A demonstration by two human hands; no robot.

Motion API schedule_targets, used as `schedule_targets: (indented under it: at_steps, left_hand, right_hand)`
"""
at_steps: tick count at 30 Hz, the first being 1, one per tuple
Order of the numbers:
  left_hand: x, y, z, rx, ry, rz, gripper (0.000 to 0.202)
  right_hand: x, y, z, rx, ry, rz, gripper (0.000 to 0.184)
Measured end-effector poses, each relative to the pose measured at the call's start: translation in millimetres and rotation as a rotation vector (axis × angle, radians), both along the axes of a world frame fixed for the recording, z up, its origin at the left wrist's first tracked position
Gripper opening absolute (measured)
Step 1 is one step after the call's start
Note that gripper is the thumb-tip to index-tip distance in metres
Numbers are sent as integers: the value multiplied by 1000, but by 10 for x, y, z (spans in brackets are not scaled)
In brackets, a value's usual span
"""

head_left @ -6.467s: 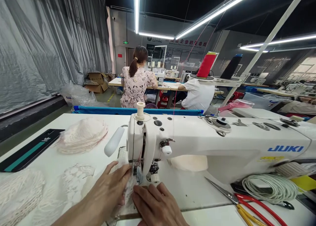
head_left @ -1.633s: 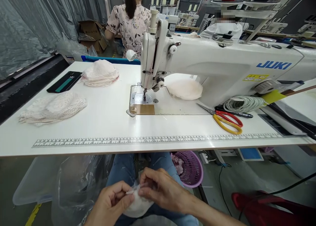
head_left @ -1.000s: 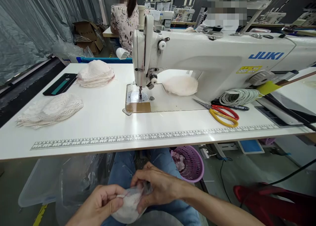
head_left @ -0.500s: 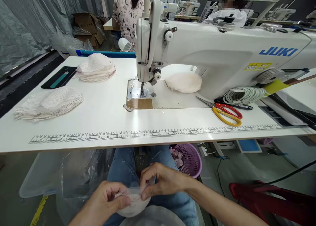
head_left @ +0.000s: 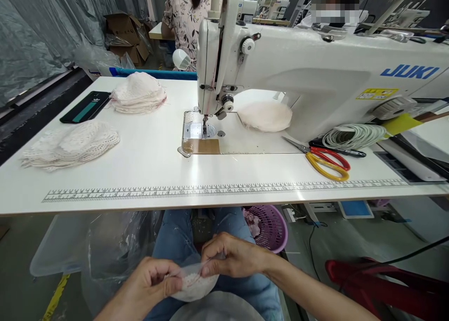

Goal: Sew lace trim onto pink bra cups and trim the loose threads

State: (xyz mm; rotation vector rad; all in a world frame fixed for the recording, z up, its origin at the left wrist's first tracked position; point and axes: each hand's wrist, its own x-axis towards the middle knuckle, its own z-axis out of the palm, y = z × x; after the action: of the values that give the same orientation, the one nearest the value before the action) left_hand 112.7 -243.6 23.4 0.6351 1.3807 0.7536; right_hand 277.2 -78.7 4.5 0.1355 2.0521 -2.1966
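Above my lap, a small white rounded fabric piece point(head_left: 195, 288) with a sheer edge is stretched between my two hands. My left hand point(head_left: 154, 279) pinches its left side between thumb and fingers. On the upper right side, my right hand point(head_left: 228, 258) pinches the edge with thumb and forefinger. Both hands are below the table's front edge. On the table, a stack of white lace pieces point(head_left: 72, 143) lies at the left, and another stack of pale pieces point(head_left: 138, 94) sits behind it. A cream oval pad point(head_left: 265, 116) rests beside the sewing machine's needle area.
The white sewing machine point(head_left: 298, 59) spans the table point(head_left: 147, 171). Scissors point(head_left: 326, 161) and a coil of cord point(head_left: 352, 136) lie right of it, a black phone-like item point(head_left: 86, 107) at left. A purple basket point(head_left: 269, 227) stands below. A person in a floral top point(head_left: 184, 22) is beyond.
The fabric piece has been tilted and raised slightly, showing more textured white lace. My hands keep their pinches with little movement. The camera view has shifted slightly.
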Motion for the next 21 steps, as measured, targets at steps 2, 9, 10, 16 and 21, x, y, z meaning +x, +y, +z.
schedule_targets:
  at_steps: [2,9,10,16,21]
  left_hand:
    - [-1,15,33,-15,19,3,56]
    - [4,-21,45,-31,40,72,53]
    - [2,-33,41,-34,45,85,53]
    - [-16,-61,25,-6,-21,26,55]
    - [18,-39,-15,6,53,-12,57]
  right_hand:
    - [1,4,6,-7,25,4,47]
    - [-15,-33,65,33,-2,-53,45]
    - [-19,-40,66,42,-8,-69,44]
    - [-20,-38,19,-36,-45,-44,36]
    - [22,-10,51,-51,-61,-38,39]
